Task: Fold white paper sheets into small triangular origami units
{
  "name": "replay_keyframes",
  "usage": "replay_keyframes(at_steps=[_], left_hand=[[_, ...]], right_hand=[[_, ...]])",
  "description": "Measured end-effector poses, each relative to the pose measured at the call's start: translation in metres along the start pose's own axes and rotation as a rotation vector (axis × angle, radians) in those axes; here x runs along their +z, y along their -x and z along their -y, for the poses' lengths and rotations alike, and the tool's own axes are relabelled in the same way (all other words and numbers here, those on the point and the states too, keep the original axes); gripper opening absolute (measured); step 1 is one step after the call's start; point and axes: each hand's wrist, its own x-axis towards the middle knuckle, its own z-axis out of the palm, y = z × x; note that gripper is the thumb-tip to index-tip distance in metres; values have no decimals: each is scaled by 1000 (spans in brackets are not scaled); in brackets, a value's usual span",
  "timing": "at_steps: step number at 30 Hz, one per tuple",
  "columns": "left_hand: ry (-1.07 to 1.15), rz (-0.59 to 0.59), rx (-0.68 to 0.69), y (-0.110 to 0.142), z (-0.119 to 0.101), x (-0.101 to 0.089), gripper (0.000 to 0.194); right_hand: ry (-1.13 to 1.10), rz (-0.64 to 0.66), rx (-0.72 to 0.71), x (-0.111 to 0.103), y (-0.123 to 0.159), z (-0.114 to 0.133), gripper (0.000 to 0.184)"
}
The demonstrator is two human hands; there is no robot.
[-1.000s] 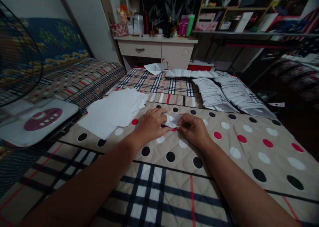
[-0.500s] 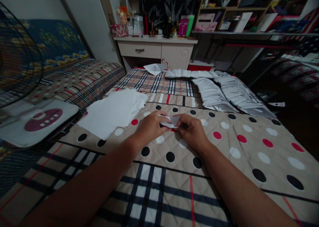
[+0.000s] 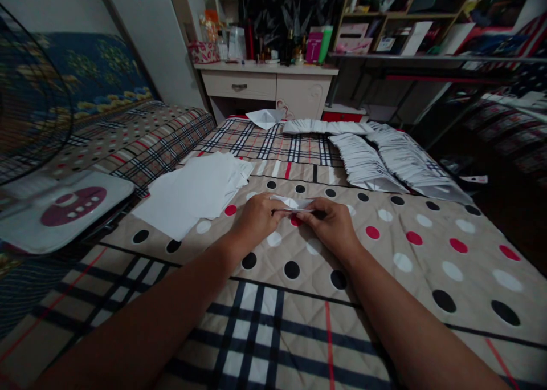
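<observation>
A small folded piece of white paper is held just above the dotted bedspread, between my two hands. My left hand pinches its left end, thumb on the near side. At the right end, the thumb and fingers of my right hand are closed on the same paper. Both ends of the paper are hidden under my fingers. To the left of my left hand lies a loose pile of white paper sheets.
Rows of folded white papers stand packed at the far right of the bed. One folded paper lies at the far edge, before a white dresser. On the left stands a fan with a white base.
The folded paper has turned from an open, tilted shape into a flatter strip lying level between my hands. My fingers have shifted slightly along it; the piles look the same.
</observation>
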Motion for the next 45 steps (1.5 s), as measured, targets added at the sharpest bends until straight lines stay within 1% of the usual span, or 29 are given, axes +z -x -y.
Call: replay_keyframes(at_steps=[3, 5, 8, 11, 14, 18, 21, 24, 27, 31, 35, 39, 42, 45], left_hand=[[76, -99, 30, 0, -3, 0, 15], [110, -160, 38, -1, -7, -1, 13], [170, -237, -6, -3, -15, -3, 11], [211, -276, -48, -5, -20, -2, 9], [273, -278, -114, -6, -22, -1, 8], [318, -240, -205, -5, -24, 0, 6], [267, -230, -213, -4, -24, 0, 5], [241, -236, -206, -4, -23, 0, 9], [284, -228, -213, -5, -24, -1, 12], [330, -230, -231, -5, -25, -2, 8], [380, -211, -308, -5, -26, -3, 9], [505, -236, -363, -6, -28, -4, 13], [557, -255, -433, -8, -30, -5, 13], [555, -281, -462, -8, -33, -6, 12]], right_hand=[[-207, -1, 91, 2, 1, 4, 11], [-309, -28, 88, 2, 1, 7, 15], [-372, -96, 49, 3, 2, 12, 20], [-395, -137, 54, 3, 2, 15, 20], [-441, -168, 79, 3, 3, 16, 21], [-494, -189, 117, 4, 2, 16, 27], [-506, -203, 154, 4, 2, 17, 29], [-509, -203, 163, 4, 1, 17, 30], [-497, -200, 157, 5, 1, 16, 30], [-467, -169, 140, 6, 1, 16, 29], [-447, -123, 140, 6, 2, 17, 29], [-464, -124, 154, 6, 0, 15, 28], [-519, -148, 191, 6, -1, 13, 25], [-654, -168, 211, 7, -1, 13, 28]])
